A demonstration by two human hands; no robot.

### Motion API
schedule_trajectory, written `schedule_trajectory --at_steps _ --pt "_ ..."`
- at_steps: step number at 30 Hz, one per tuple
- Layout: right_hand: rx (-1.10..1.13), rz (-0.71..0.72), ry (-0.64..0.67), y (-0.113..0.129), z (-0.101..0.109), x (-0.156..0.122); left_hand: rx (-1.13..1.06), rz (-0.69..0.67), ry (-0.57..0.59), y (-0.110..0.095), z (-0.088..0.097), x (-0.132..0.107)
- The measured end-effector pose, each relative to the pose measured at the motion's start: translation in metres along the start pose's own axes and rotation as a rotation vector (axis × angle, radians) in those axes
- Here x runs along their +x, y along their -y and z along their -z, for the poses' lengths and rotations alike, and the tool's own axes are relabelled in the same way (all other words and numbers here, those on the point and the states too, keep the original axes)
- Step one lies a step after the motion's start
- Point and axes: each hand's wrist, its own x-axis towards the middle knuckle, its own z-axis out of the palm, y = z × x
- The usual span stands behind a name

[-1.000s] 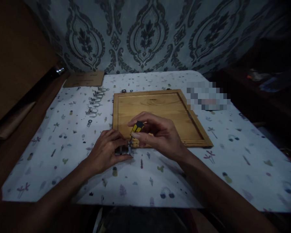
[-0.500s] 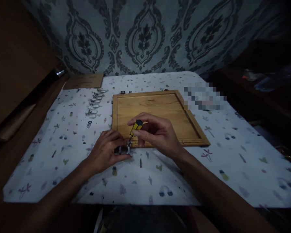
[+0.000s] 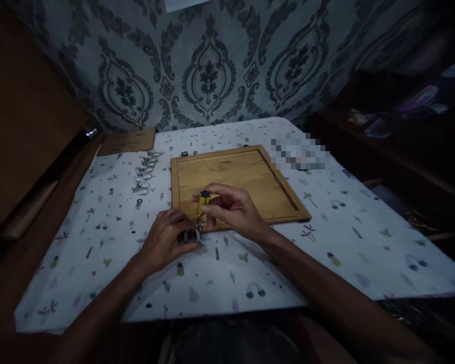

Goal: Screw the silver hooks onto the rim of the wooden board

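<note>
My head view comes through dim and bluish, its corners sinking to near black. Soft light lies on the white tablecloth [image 3: 288, 273], from a direction I cannot tell, with a faint shadow near the right forearm [image 3: 318, 273]. I catch a small glint [image 3: 91, 133] at left; the far right smears, and pixel blocks [image 3: 301, 151] mask one patch

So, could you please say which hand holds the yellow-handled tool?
The right hand, over the wooden panel's near edge; the left hand is at the metal piece below the tool.
</note>
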Motion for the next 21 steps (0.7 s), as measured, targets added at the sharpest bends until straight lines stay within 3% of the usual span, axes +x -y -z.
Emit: schedule_trajectory --at_steps 5,12,21 --pt "0.036 0.003 -0.046 0.001 -0.001 0.0 -0.016 -0.006 -0.024 0.003 -0.004 -0.001" --pt "0.019 -0.006 0.068 0.005 0.002 -0.002 -0.015 -0.035 -0.038 0.002 -0.002 0.0" --pt "-0.002 -0.033 -0.114 -0.005 0.005 -0.003 -0.013 -0.041 -0.05 0.002 -0.002 0.0"
